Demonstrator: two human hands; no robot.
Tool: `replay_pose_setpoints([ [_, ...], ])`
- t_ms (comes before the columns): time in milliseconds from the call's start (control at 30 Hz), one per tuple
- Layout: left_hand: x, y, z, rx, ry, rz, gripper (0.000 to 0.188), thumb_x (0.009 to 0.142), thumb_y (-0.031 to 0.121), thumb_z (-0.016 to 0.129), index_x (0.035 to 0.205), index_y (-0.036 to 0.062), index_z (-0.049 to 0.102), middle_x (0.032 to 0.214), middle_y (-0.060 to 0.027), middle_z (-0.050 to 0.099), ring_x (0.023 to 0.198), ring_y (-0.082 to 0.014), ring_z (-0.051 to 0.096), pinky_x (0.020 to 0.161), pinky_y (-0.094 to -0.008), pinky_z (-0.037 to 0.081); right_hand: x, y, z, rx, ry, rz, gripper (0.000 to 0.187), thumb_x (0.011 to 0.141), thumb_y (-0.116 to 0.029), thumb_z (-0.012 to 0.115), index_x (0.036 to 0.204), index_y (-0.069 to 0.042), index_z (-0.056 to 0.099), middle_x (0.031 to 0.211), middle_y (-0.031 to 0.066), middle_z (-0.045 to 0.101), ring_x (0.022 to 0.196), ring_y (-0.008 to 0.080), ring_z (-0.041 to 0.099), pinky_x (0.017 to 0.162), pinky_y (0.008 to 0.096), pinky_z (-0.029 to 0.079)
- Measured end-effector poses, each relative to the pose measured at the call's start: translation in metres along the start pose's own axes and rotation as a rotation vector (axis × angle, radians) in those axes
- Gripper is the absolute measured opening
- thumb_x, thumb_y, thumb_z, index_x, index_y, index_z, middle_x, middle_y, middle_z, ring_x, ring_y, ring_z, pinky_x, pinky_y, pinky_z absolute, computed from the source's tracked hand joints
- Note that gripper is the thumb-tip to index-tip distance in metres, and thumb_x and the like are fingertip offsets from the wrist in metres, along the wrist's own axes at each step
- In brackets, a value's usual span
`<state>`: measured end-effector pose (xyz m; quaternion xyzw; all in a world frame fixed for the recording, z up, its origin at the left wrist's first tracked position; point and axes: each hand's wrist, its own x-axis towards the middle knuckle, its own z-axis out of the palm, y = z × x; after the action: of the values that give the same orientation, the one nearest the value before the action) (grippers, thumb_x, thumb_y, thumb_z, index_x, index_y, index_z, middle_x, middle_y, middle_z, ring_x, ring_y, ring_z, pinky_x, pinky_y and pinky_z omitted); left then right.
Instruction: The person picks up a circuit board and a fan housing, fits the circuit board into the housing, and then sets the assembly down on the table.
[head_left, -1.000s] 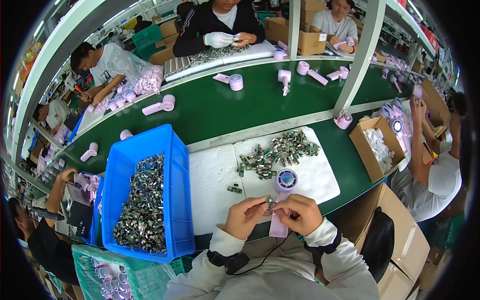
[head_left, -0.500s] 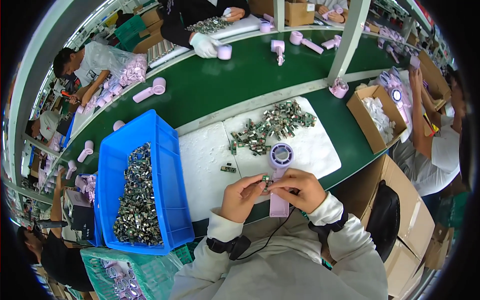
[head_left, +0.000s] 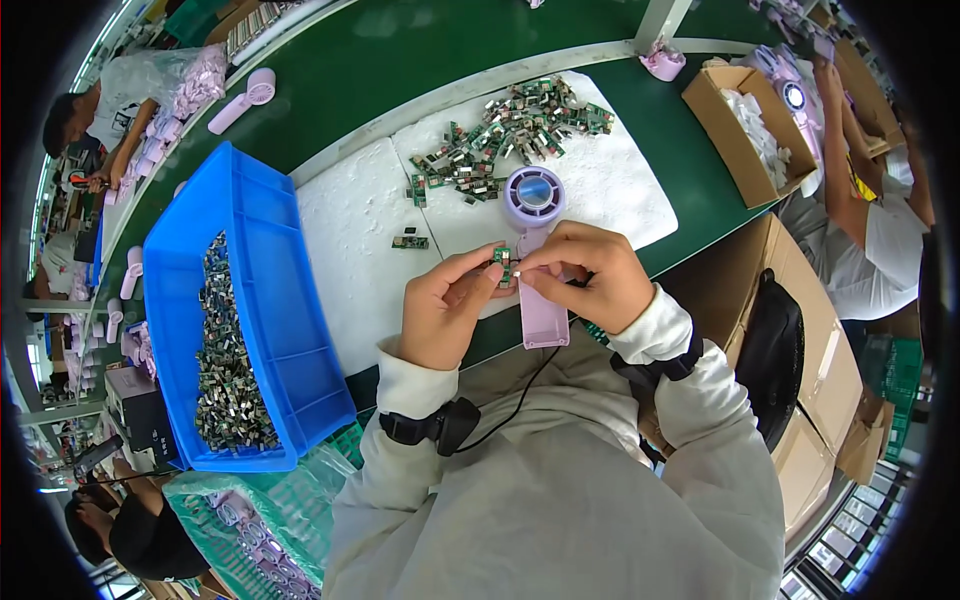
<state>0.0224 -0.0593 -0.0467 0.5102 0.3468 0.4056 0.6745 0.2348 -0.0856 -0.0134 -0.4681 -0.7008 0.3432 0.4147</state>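
Presently, left hand: bent inward [head_left: 442, 312], thumb and fingers drawn close in a narrow pinch, holding a small green circuit board [head_left: 502, 268] upright at the fingertips.
Right hand: curled [head_left: 600, 277], thumb and forefinger brought near each other at the board's right edge; from where I stand, cannot tell whether they grip the board or something tiny.
Board in hand: between the two sets of fingertips, above the neck of the fan.
Fan: lilac, handheld [head_left: 545, 318]; round head on the foam sheet [head_left: 620, 190], handle pointing toward the person, partly under the hands. Whether a finger touches it, cannot tell.
Wrists: black band on the left [head_left: 435, 425], another on the right [head_left: 660, 365]; thin black cord [head_left: 510, 405] runs from the left one across the lap.
Loose boards: heap [head_left: 535, 115] on the foam beyond the fan head; one stray board [head_left: 410, 242] to the left, apart from the heap.
Blue bin: tall-sided [head_left: 320, 340], left of the foam, many more boards [head_left: 230, 370] inside.
Carton: brown, open [head_left: 735, 165], right of the foam, white pieces [head_left: 757, 130] in it.
Green worktop: another lilac fan [head_left: 245, 100] lies on it [head_left: 400, 60], beyond the bin.
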Motion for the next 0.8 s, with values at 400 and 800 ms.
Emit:
replay_pose_setpoints([
  [400,-0.0012,-0.0007,0.0052,0.108,-0.041,0.125,0.029,0.098,0.0,0.058,0.126,-0.0057,0.061,0.113,-0.0128,0.064,0.101,-0.0198,0.069,0.091,-0.0322,0.058,0.0004,0.0,0.0038,-0.182,0.16,0.034,0.014,0.074,-0.002,0.075,0.087,-0.001,0.073,0.074,0.0041,0.059,0.06,0.0131,0.053,0.055,0.0278,0.044],
  [800,-0.0022,0.0012,0.0081,0.115,0.02,0.077,0.027,0.098,-0.001,0.059,0.124,-0.0058,0.062,0.114,-0.0129,0.065,0.101,-0.0195,0.069,0.09,-0.0325,0.059,0.0047,0.0015,0.0031,-0.575,0.182,-0.359,0.018,0.071,-0.006,0.08,0.087,-0.004,0.073,0.077,0.0043,0.062,0.065,0.0213,0.06,0.057,0.033,0.05],
])
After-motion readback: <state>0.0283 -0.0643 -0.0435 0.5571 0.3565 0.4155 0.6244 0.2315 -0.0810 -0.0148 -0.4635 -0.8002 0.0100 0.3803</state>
